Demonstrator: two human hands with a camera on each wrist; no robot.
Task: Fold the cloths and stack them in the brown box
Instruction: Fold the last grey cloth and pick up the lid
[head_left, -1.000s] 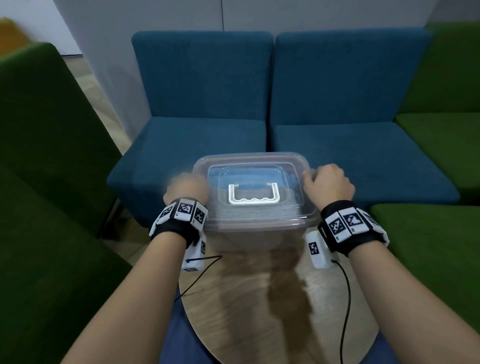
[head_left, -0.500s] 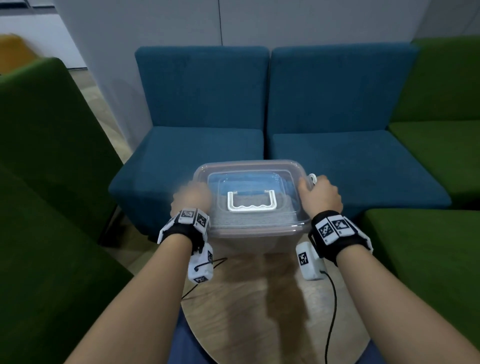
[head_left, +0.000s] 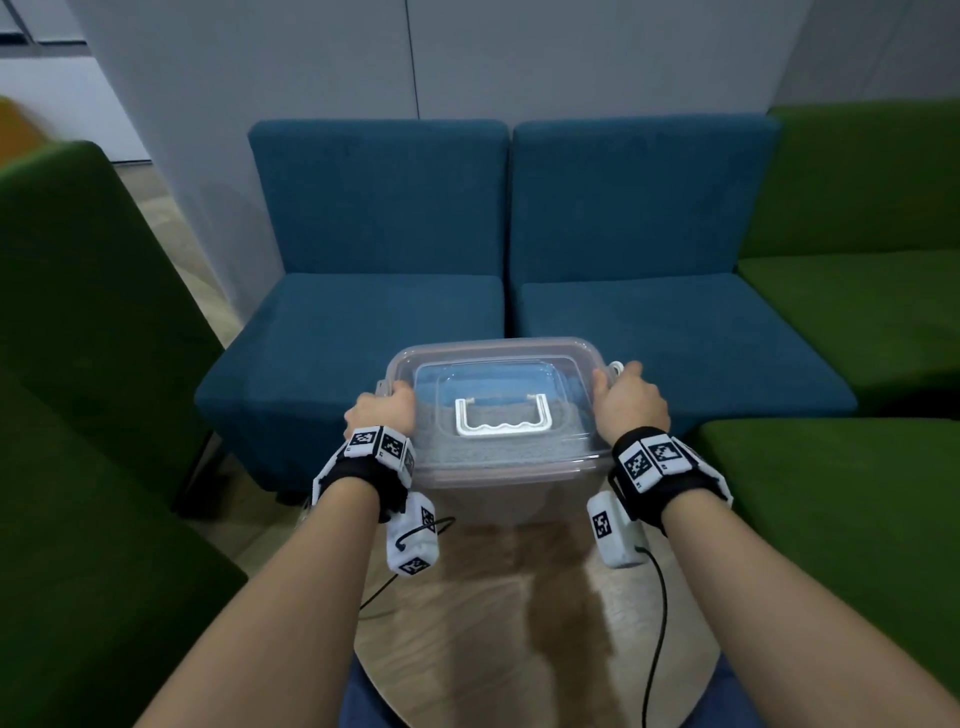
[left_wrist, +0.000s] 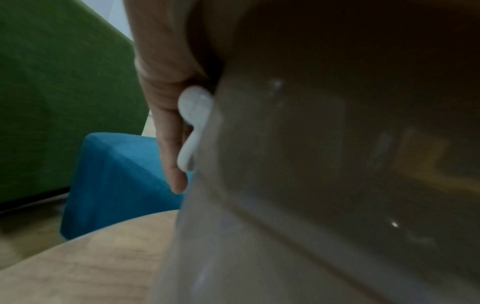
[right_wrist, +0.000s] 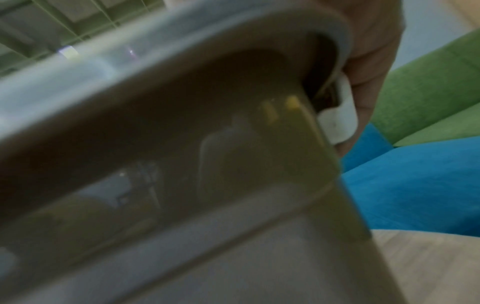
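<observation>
Box: translucent brownish tub (head_left: 498, 499) with clear lid (head_left: 493, 405) on, standing at far edge of round wooden table (head_left: 519, 649); white carry handle (head_left: 503, 418) lying flat on lid centre.
Contents: grey and blue cloth (head_left: 488, 447) visible through lid, apparently folded and stacked inside; count not readable.
Left hand: left hand (head_left: 382, 413) on left short side of box, thumb on lid rim; wrist view shows fingers (left_wrist: 172, 144) running down over white side latch (left_wrist: 193, 127), touching it. Grip: fingers wrapped over lid edge and latch.
Right hand: right hand (head_left: 631, 402) mirrored on right short side; wrist view shows white latch (right_wrist: 337, 121) under curled fingers (right_wrist: 369, 61). Grip: likewise closed around lid edge and latch.
Reason for hold: one hand per latch, so lid seats evenly and both clips can be pressed home together; thumbs on top likely keeping lid down against springy cloth.
Latch state: cannot tell whether clipped or lifted; wrist views blurred.
Stage (judged): folding and stacking appear done, closing box in hand.
Risk (judged): box near table's far edge; a forward push could slide it off.
Surroundings: blue seats (head_left: 374, 322) beyond table, green seats (head_left: 78, 338) either side.
</observation>
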